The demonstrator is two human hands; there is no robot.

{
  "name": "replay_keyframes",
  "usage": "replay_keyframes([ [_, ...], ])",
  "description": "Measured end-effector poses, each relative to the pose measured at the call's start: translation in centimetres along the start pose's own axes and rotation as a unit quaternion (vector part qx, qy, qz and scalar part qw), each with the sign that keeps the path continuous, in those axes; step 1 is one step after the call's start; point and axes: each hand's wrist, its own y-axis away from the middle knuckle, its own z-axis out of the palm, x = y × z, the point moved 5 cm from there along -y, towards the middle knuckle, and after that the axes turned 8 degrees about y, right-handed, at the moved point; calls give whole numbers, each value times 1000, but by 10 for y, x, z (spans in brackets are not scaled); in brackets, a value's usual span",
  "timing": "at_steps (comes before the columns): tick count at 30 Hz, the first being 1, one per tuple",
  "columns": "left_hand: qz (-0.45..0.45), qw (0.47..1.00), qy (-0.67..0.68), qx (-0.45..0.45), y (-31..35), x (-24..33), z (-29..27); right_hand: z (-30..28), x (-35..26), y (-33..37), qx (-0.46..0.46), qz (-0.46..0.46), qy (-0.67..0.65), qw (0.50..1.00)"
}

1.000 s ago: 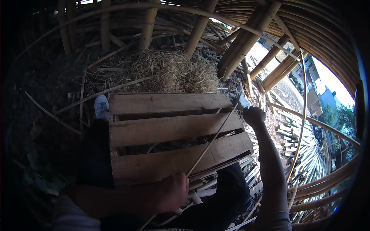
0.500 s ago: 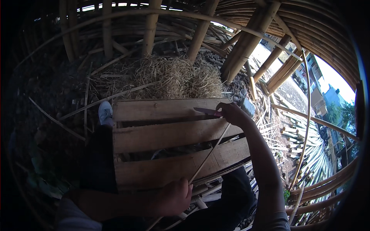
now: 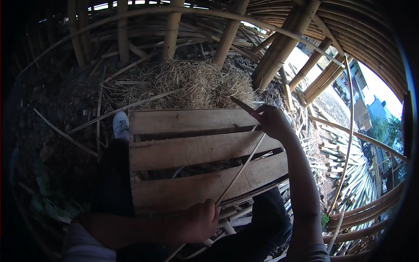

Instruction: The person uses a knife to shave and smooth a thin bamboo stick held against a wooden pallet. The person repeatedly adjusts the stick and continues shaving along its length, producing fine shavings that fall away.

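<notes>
A slatted wooden bench top lies in front of me, between my legs. At its near edge my left hand is closed round a thin bamboo strip, which slants up and right across the slats. My right hand, over the far right corner, grips a knife. The blade points up and left, lifted off the wood. The strip's upper end lies just below the right hand; whether the fingers touch it I cannot tell.
Beyond the bench is a heap of dry shavings. Thick bamboo posts stand behind it. Cut bamboo poles lie spread on the right. My white shoe is left of the bench, near loose bamboo strips.
My right hand has moved slightly up and right with the knife, and the blade has tilted from nearly level to pointing up. The left hand keeps its hold on the strip.
</notes>
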Motion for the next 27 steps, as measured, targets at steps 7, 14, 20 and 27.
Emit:
replay_keyframes([
  [7, -21, 1000, -14, -18, -4, 13, 3, 37, -49, 67, -123, -143, 77, 979],
  [14, -11, 1000, -8, -6, 0, 4, 2, 4, -39, 87, -81, -131, 119, 981],
  [20, 0, 999, -10, -32, -4, 7, 5, -18, -12, 95, 67, 72, 218, 971],
  [27, -86, 985, 122, -82, -7, 11, -15, 2, 0, 126, 181, 127, 4, 975],
])
